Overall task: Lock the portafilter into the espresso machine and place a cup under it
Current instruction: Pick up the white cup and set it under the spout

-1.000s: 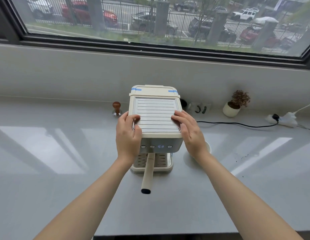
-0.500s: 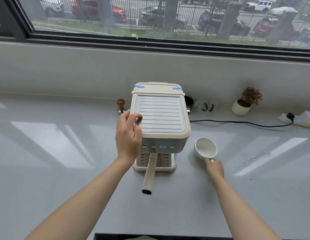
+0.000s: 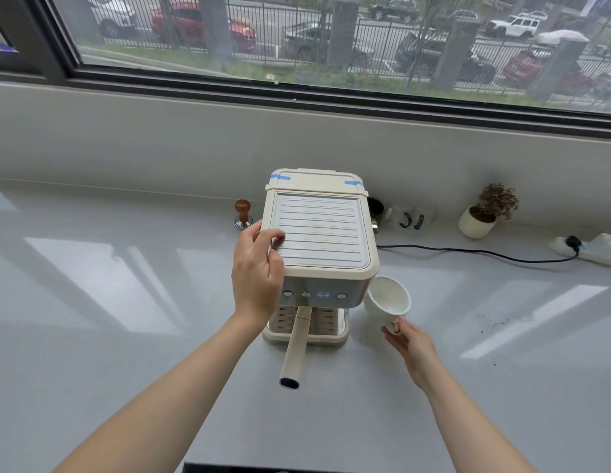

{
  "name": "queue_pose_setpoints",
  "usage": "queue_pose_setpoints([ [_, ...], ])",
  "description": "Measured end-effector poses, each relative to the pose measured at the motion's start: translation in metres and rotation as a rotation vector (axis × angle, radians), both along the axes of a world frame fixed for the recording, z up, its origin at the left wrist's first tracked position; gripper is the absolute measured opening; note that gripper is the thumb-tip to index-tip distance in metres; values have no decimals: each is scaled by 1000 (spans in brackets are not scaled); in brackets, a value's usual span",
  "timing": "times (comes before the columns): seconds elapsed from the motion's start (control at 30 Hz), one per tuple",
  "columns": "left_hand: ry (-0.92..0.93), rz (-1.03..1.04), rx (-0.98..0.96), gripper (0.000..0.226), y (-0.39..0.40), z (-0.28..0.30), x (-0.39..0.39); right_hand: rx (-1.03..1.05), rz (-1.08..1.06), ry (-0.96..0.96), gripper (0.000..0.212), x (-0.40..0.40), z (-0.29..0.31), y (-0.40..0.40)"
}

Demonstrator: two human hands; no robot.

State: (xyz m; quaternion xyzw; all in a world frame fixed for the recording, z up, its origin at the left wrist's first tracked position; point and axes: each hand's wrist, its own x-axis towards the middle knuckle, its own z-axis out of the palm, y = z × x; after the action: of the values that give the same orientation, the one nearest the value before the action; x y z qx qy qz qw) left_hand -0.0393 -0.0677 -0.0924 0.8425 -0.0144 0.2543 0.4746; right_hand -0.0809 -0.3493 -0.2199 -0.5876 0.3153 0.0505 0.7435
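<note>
A cream espresso machine (image 3: 319, 233) stands on the grey counter. The portafilter sits in it, and its long cream handle (image 3: 295, 348) sticks out toward me over the drip tray (image 3: 326, 324). My left hand (image 3: 258, 271) grips the machine's top left corner. My right hand (image 3: 411, 344) holds a white cup (image 3: 387, 300) by its handle, lifted and tilted, just right of the machine's front. The portafilter's basket is hidden under the machine's body.
A wooden-topped tamper (image 3: 243, 213) stands left of the machine at the back. A small potted plant (image 3: 483, 213) and a power strip (image 3: 590, 249) with a black cable (image 3: 467, 250) lie to the right. Coffee specks (image 3: 495, 324) dot the counter.
My right hand left the machine's top, took the cup by its handle beside the machine, and has now lifted and tilted it. My left hand stayed on the machine.
</note>
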Motion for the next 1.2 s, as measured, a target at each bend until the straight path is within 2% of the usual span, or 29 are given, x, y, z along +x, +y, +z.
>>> queue_pose_setpoints([
  [0.07, 4, 7, -11, 33, 0, 0, 0, -26, 83, -16, 31, -1, 4, 12],
  [0.17, 6, 0, -17, 34, 0, 0, 0, -94, 220, -25, 24, -3, 8, 32],
  [0.33, 6, 2, -20, 32, 0, 0, -1, -229, 409, 28, 30, -5, 7, 61],
  [0.47, 7, 4, -19, 32, 0, 0, -1, -342, 502, 42, 31, -3, 16, 87],
  [0.87, -6, 7, -10, 33, 0, 1, -1, -532, 536, 45, 29, 2, 32, 112],
  [1.07, -2, -8, 4, 33, 1, 2, -2, -556, 486, 9, 11, -2, 39, 108],
  [1.2, 1, -23, 13, 34, 3, 2, -2, -607, 349, -162, 37, -4, 63, 101],
])
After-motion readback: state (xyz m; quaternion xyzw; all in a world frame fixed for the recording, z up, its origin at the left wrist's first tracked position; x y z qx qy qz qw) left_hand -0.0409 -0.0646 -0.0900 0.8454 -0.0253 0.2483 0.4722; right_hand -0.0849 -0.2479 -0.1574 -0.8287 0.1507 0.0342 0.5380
